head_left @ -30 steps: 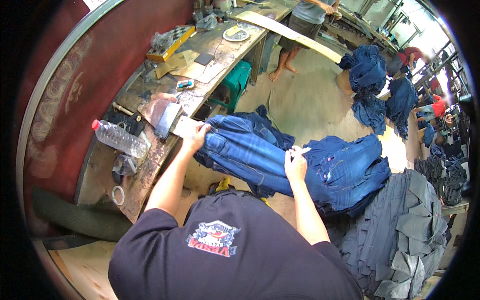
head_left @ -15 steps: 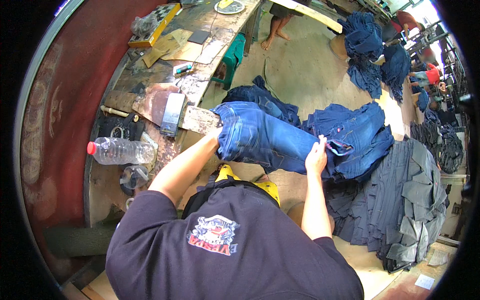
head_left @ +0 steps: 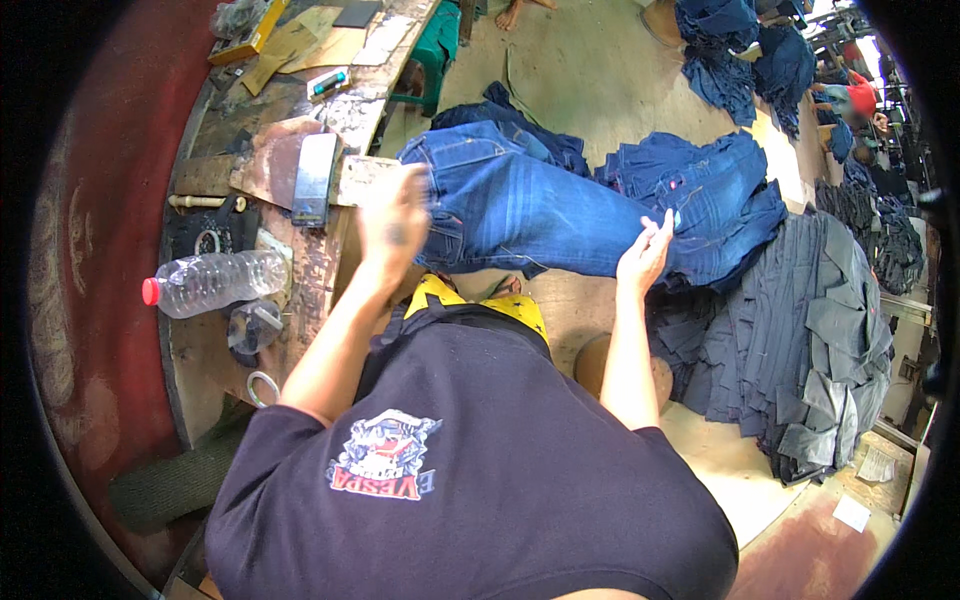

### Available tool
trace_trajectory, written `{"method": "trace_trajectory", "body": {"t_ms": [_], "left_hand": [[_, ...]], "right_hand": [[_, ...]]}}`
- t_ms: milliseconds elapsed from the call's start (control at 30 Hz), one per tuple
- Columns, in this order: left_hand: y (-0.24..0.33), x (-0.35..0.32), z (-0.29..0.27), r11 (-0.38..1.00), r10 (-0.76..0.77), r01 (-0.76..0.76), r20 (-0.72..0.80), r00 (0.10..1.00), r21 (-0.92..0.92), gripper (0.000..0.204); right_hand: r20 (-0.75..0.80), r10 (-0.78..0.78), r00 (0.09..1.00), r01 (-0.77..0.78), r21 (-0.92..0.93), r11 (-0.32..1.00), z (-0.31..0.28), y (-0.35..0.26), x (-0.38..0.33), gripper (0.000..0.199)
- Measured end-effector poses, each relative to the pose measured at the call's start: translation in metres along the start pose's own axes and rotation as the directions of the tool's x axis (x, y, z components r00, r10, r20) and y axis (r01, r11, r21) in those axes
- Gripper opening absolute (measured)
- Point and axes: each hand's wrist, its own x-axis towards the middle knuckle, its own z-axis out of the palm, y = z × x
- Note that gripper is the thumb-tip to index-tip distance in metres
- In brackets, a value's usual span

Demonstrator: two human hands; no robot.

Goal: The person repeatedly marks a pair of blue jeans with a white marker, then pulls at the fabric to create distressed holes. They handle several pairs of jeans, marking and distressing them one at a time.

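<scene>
The left hand (head_left: 393, 222) is blurring at centre-left of the frame, overlapping the near edge of the blue jeans (head_left: 555, 210); whether it is gripping cannot be determined. The right hand (head_left: 645, 258), right of centre, is showing extended fingers and is overlapping the right-hand portion of the jeans; its grip likewise cannot be confirmed.

The jeans are stretching across the centre of the frame between both hands. Their left end is meeting a pale board (head_left: 358, 180) that is projecting from the wooden workbench (head_left: 258, 107). Dark denim (head_left: 515, 122) is lying just behind them, and a jeans pile (head_left: 715, 185) is occupying the right of centre.

At lower right, a stack of grey garments (head_left: 790, 345) is standing near that pile. At left, a clear plastic bottle (head_left: 222, 282) is pointing its red cap toward the frame's left edge. A green plastic stool (head_left: 437, 60) is standing beside the workbench, upper centre-left.
</scene>
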Motion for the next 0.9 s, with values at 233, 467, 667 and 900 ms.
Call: {"method": "trace_trajectory", "body": {"t_ms": [233,467,667,900], "left_hand": [[0.007,0.021,0.070,0.806,0.253,-0.509,0.601,0.758,0.302,0.082],[0.041,0.139,0.162,0.882,-0.079,-0.315,0.768,0.636,0.351,0.087],[0.005,0.150,0.198,0.938,0.098,-0.328,0.825,0.556,0.110,0.092],[0.004,0.165,0.192,0.969,0.133,-0.243,0.738,0.661,0.043,0.080]], "right_hand": [[0.089,-0.250,0.964,0.200,0.377,0.904,0.035,-0.095,-0.052,0.027],[0.180,-0.280,0.943,0.207,0.340,0.917,0.042,-0.099,-0.063,0.013],[0.179,-0.377,0.909,0.288,0.386,0.877,0.054,-0.081,-0.062,0.020],[0.124,-0.390,0.912,0.321,0.377,0.869,0.067,-0.077,-0.067,0.024]]}}
